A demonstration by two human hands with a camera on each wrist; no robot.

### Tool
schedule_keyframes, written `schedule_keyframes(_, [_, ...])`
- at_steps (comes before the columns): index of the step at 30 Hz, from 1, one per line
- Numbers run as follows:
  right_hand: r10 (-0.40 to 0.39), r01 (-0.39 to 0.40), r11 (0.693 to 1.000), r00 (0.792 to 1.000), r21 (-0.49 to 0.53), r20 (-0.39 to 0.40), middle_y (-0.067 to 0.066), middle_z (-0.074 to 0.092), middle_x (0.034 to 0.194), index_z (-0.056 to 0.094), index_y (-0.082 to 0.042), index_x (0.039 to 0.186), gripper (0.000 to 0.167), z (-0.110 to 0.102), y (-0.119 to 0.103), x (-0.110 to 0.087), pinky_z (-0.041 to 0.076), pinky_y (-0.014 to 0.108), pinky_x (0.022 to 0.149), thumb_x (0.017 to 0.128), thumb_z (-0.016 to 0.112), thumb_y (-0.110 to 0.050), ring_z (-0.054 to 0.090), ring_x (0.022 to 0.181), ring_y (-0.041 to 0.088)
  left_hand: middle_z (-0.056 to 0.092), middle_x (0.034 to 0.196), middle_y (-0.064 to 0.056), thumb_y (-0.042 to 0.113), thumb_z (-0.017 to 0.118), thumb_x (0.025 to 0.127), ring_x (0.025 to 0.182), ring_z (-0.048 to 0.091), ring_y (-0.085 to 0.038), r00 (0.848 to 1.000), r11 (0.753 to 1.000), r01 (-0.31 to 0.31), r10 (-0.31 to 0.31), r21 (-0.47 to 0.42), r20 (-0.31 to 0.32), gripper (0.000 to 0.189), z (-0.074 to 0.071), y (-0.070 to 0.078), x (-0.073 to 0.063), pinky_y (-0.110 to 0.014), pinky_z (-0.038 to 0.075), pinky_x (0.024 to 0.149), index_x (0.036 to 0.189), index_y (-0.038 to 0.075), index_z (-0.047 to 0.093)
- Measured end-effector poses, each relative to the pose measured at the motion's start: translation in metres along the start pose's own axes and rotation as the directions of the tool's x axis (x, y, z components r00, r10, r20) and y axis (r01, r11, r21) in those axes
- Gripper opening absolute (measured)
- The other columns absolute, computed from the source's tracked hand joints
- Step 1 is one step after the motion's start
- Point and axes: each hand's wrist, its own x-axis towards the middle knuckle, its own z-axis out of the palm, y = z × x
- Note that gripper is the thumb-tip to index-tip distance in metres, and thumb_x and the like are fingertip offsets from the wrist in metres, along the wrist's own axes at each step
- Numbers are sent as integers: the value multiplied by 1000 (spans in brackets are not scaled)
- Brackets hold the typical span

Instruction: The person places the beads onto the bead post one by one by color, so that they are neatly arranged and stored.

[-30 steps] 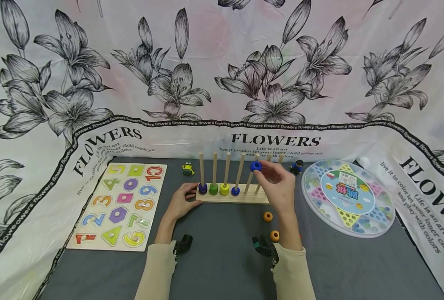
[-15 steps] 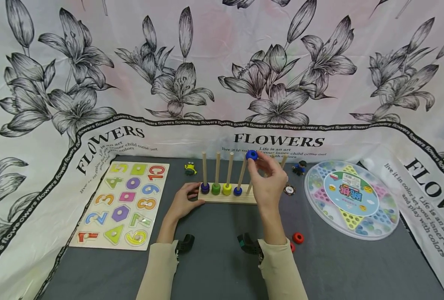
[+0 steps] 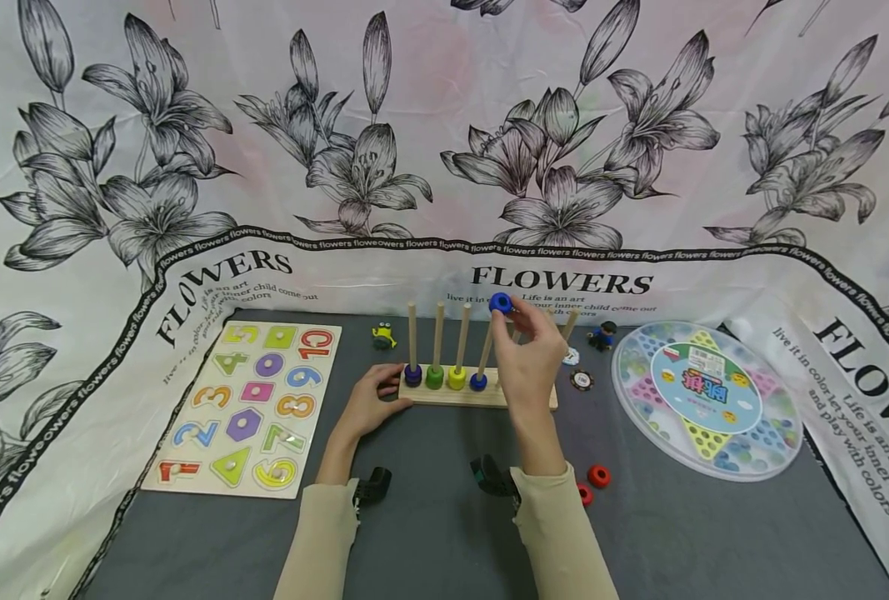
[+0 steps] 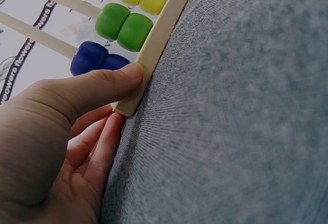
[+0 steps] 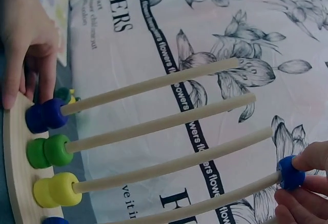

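A wooden peg rack [image 3: 444,399] stands on the grey cloth. Its first three pegs bear pairs of dark blue [image 5: 46,115], green [image 5: 49,152] and yellow beads [image 5: 57,189]. At the foot of the fourth peg [image 5: 220,201] sits one blue bead [image 3: 477,382]. My left hand [image 3: 370,405] grips the rack's left end, thumb on the front edge and fingers round the end. Between thumb and fingers my right hand [image 3: 528,357] pinches another blue bead [image 5: 292,172] at the fourth peg's tip. That hand hides part of the rack's right side in the head view.
A number puzzle board [image 3: 260,417] lies left. On the right are a round game board [image 3: 706,400], red beads [image 3: 598,476] and a poker chip [image 3: 581,380]. Behind stand a small yellow-green toy [image 3: 383,336] and a blue figure [image 3: 603,336]. Flower-printed cloth rises behind.
The right hand has moved left with the blue bead, from over the farther pegs to the fourth peg's top. The left hand keeps its hold on the rack. The view has shifted slightly.
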Motion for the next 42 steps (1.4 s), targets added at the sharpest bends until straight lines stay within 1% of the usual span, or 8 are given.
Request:
schedule_keyframes(4, [-30,31,998,999,-61,13,19,72,100,72,6,109,23,3,2,-2,61,43,80,87,72,0,72,87,31,52,133,-19,-4,80,79,113,58,-33,1000,1000,-14,14,7,0,63,0,0,0,-34,54,98,137,-4,56])
schedule_keyframes(7, [-26,28,996,999,-86,22,19,73,100,72,6,109,23,5,4,-5,62,43,80,86,72,1,72,86,31,52,133,-19,-3,80,79,113,59,-32,1000,1000,-12,12,7,-2,63,1,0,0,-34,54,97,137,-4,56])
schedule_keyframes(10, [-6,8,995,1000,-97,25,19,73,98,72,7,108,22,6,8,-10,62,43,79,86,72,1,73,86,31,52,134,-18,-3,81,79,115,58,-32,1000,1000,5,-5,5,-2,64,0,0,0,-34,54,98,137,-3,56])
schedule_keyframes(13, [16,-13,994,999,-104,30,19,73,96,72,6,108,22,6,15,-17,62,44,79,86,72,1,73,85,32,53,134,-18,-3,80,79,115,58,-32,1000,1000,5,-5,4,-2,63,0,0,0,-34,54,98,137,-3,56])
schedule_keyframes(21, [80,-69,990,993,-125,84,21,73,95,72,7,107,23,11,51,-44,61,48,78,85,73,1,72,86,34,52,134,-18,-2,80,79,115,58,-32,1000,1000,-1,1,2,-1,63,-1,-1,-1,-34,54,98,137,-3,56])
schedule_keyframes(26, [108,-95,986,990,-136,93,23,72,98,72,9,105,23,16,65,-58,61,48,80,83,73,3,71,89,35,52,134,-17,-2,81,79,116,58,-31,1000,1000,9,-9,7,-5,64,-1,-2,-1,-34,53,99,138,-2,56])
schedule_keyframes(34, [189,-170,971,977,-170,103,24,72,98,73,9,104,24,17,79,-72,60,50,79,82,75,3,70,90,37,52,134,-18,-2,81,79,115,58,-32,1000,1000,0,0,5,-3,64,-1,-2,-2,-33,54,98,137,-2,56])
schedule_keyframes(42, [201,-179,966,974,-187,104,25,72,96,73,9,100,21,18,92,-80,61,52,78,80,76,5,71,88,38,51,135,-18,-1,81,79,115,58,-32,1000,1000,-14,14,2,4,63,0,0,0,-34,54,99,137,-2,56])
